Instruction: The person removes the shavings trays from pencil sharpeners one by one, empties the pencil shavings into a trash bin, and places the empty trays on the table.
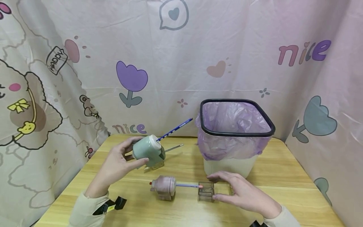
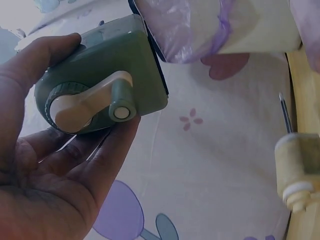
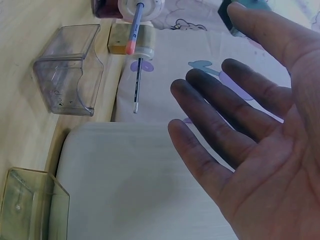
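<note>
My left hand [image 1: 114,165] holds a green crank pencil sharpener [image 1: 144,151] above the table, tilted, with a blue pencil [image 1: 175,128] sticking out of it. Its crank handle [image 2: 95,100] faces the left wrist camera. Partly hidden behind it in the head view is a yellow sharpener [image 2: 300,165] with a dark pencil [image 1: 174,147]. A pinkish sharpener [image 1: 165,187] with a light pencil [image 1: 187,185] sits on the table between the hands. My right hand [image 1: 241,192], fingers spread, is beside a clear grey shavings drawer [image 3: 70,70]; the right wrist view shows its fingers apart from it.
A pale bin [image 1: 229,167] with a black rim and purple bag stands at the back right, just behind the right hand. A clear yellowish drawer [image 3: 37,205] lies near that hand. Patterned cloth [image 1: 170,78] hangs behind the wooden table [image 1: 136,208].
</note>
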The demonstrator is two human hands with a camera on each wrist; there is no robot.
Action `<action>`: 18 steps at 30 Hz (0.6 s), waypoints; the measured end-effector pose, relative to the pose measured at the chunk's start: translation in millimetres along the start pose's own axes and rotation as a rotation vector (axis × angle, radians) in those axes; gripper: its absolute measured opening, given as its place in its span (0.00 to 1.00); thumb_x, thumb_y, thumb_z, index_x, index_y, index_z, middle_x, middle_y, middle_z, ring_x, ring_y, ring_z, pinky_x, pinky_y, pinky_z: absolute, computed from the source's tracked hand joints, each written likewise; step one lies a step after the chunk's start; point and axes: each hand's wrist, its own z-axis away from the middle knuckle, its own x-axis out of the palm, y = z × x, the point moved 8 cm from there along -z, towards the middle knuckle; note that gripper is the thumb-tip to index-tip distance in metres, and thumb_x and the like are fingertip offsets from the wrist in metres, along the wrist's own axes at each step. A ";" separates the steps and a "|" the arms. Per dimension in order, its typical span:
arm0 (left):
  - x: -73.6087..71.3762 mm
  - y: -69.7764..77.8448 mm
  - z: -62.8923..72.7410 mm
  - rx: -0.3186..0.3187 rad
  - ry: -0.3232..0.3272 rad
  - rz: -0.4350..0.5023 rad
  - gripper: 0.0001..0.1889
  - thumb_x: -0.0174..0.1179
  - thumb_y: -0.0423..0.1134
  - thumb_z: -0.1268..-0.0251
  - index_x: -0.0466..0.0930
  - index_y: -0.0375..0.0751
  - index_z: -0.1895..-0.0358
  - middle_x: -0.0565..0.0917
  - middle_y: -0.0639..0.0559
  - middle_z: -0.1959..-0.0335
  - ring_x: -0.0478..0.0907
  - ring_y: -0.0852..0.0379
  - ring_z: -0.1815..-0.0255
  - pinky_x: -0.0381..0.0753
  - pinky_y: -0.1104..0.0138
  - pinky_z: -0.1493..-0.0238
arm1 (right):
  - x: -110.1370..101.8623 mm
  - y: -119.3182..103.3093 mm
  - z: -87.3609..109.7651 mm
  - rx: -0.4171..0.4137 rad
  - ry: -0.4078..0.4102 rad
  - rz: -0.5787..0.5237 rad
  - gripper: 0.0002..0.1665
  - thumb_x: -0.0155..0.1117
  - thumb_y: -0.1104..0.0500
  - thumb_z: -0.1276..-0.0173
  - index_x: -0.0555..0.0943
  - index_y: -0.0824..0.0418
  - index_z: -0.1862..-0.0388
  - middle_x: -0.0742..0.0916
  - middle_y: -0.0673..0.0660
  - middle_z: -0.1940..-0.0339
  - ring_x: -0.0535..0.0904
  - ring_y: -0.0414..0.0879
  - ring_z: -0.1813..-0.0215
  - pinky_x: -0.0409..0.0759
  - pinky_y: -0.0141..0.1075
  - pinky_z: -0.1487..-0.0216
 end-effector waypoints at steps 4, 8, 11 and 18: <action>6.7 7.3 2.9 0.023 -0.021 0.010 0.35 0.81 0.37 0.41 0.78 0.50 0.29 0.84 0.41 0.36 0.88 0.43 0.42 0.92 0.66 0.49 | 0.0 -0.7 -0.7 0.000 0.009 -0.024 0.26 0.71 0.41 0.24 0.81 0.48 0.32 0.90 0.42 0.40 0.87 0.41 0.38 0.88 0.41 0.38; 15.4 14.4 5.4 0.059 -0.050 0.016 0.35 0.82 0.36 0.42 0.79 0.52 0.30 0.85 0.44 0.38 0.89 0.52 0.45 0.91 0.66 0.47 | -0.7 -2.1 -1.7 -0.010 0.031 -0.038 0.26 0.73 0.43 0.25 0.80 0.45 0.32 0.90 0.40 0.41 0.87 0.40 0.39 0.88 0.40 0.38; 22.7 19.2 7.3 0.078 -0.072 0.023 0.35 0.82 0.37 0.43 0.79 0.53 0.31 0.86 0.45 0.39 0.89 0.55 0.46 0.91 0.66 0.46 | -1.0 -3.8 -3.1 -0.011 0.045 -0.054 0.27 0.74 0.45 0.26 0.80 0.45 0.32 0.90 0.40 0.41 0.88 0.39 0.40 0.88 0.39 0.39; 43.0 26.8 7.3 0.098 -0.138 0.065 0.36 0.83 0.37 0.45 0.80 0.56 0.32 0.86 0.49 0.38 0.89 0.52 0.48 0.92 0.63 0.46 | 0.4 -6.6 -6.1 0.036 0.052 -0.101 0.28 0.74 0.46 0.26 0.80 0.48 0.31 0.90 0.41 0.42 0.87 0.37 0.42 0.89 0.38 0.41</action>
